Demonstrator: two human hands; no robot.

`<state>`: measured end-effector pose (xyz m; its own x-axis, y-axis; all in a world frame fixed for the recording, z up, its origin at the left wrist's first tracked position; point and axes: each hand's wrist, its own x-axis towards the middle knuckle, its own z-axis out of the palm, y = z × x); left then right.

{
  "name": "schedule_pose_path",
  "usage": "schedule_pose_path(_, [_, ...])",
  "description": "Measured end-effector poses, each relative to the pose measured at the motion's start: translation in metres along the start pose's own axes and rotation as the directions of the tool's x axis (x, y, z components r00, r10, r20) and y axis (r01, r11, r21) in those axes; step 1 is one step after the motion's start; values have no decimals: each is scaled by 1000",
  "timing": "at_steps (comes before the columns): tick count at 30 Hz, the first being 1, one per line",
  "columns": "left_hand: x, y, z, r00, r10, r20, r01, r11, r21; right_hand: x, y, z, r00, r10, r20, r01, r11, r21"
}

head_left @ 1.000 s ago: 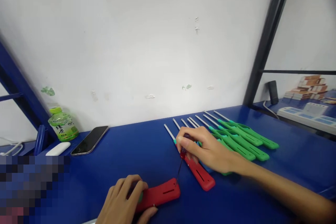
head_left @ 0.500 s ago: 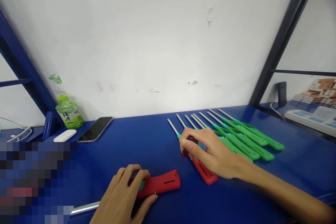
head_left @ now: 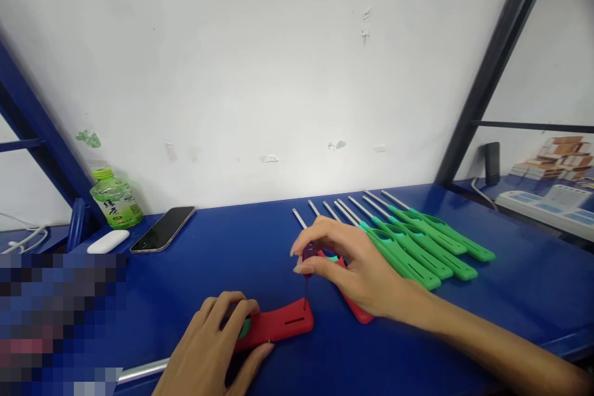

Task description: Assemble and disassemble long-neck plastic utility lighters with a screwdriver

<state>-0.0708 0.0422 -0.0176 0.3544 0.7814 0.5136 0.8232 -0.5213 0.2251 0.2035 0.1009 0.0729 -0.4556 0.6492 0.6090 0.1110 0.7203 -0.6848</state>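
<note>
On the blue table, a red gas lighter [head_left: 278, 323] lies with its slotted handle end pointing right and its metal tube off to the left. My left hand [head_left: 218, 340] is wrapped over its middle, pressing it down. A small screwdriver [head_left: 309, 258] with a dark red handle is pinched between the thumb and fingers of my right hand [head_left: 352, 272]. Its thin shaft stands nearly upright, with the tip at the handle end of the held lighter. Partly hidden behind my right hand lies a second red lighter [head_left: 359, 311].
Several green lighters [head_left: 417, 253] lie in a slanted row at the right. At the back left are a green drink bottle [head_left: 116, 201], a white case [head_left: 108, 241] and a phone [head_left: 164, 229]. Beyond the right post [head_left: 492, 68] stands a white power strip [head_left: 542, 207].
My right hand has moved left with the screwdriver, which has gone from tilted to nearly upright over the lighter's end. The left hand keeps its hold. The view has shifted slightly.
</note>
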Motion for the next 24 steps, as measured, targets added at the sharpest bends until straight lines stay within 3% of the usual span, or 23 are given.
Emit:
schedule_pose_path(5, [-1,1,0,1000,-9,19,9,1000,13,0,-4,-4,996,67,50,-73,989,132])
schedule_pose_path(13, [-2,2,-1,1000,-4,11,4,1000,6,0,-5,-8,967,99,233,-179,919,352])
schedule_pose_path(19, [0,2,3,1000,4,-18,-3,1000,12,-2,6,-4,986,125,108,-156,914,375])
schedule_pose_path(24, [1,4,0,998,-49,40,48,998,29,-1,5,-8,985,130,113,-163,911,379])
